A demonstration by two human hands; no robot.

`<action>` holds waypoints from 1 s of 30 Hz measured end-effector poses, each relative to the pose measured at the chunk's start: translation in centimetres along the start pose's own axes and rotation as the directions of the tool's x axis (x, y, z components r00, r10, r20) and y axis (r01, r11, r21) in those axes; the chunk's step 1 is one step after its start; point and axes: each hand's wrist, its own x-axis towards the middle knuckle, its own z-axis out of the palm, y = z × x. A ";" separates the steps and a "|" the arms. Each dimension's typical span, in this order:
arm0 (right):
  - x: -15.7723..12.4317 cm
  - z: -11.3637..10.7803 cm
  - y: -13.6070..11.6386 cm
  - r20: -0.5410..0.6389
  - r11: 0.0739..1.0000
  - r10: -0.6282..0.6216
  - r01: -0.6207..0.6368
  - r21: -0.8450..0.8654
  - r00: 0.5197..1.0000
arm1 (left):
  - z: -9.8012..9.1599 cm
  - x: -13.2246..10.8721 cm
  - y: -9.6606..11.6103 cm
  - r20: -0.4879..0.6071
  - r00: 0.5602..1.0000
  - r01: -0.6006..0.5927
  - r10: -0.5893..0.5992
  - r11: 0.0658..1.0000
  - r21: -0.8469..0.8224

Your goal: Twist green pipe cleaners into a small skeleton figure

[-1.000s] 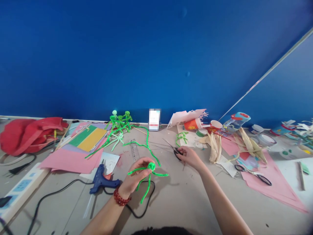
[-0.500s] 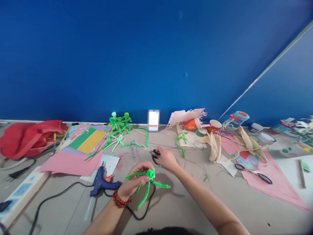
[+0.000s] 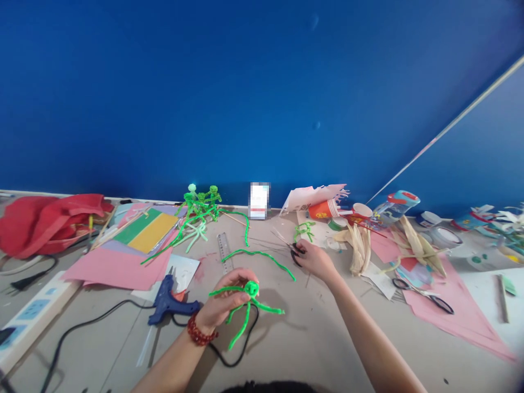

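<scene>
A green pipe-cleaner figure [image 3: 251,289] is being pinched at its head in the closed left hand [image 3: 223,308], limbs left free, while black-handled scissors [image 3: 295,255] are being gripped low in the right hand [image 3: 315,260] near a loose green pipe cleaner [image 3: 257,252]

A deep blue wall [image 3: 262,93] with a pale diagonal strip [image 3: 450,125] backs the grey tabletop [image 3: 311,349].

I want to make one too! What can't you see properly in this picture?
Head view:
The black scissors: the right hand covers part of them.
The green pipe-cleaner figure: the left hand hides part of it.
The white card: too blurred to read.
The paper crafts: cut off by the right edge.
</scene>
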 end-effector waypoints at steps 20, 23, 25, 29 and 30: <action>11.9 6.8 -13.6 -0.064 0.965 -0.090 0.071 -0.251 0.994 | -0.9 0.1 -1.2 0.018 1.000 0.018 -0.017 0.999 -0.035; 12.0 6.8 -12.7 -0.057 0.964 -0.072 0.055 -0.261 0.996 | -0.7 0.2 -1.2 0.013 0.999 0.030 -0.029 0.999 -0.039; 12.0 6.7 -12.1 -0.054 0.964 -0.066 0.049 -0.262 0.996 | -0.6 0.3 -1.0 0.006 1.000 0.030 -0.030 0.998 -0.049; 11.5 6.4 -11.2 -0.045 0.963 -0.080 0.066 -0.262 0.996 | -0.4 0.4 -0.8 -0.010 1.000 0.029 -0.029 0.998 -0.060; 11.4 6.3 -11.1 -0.043 0.962 -0.087 0.073 -0.263 0.995 | -0.3 0.4 -0.8 -0.009 0.999 0.032 -0.032 0.998 -0.056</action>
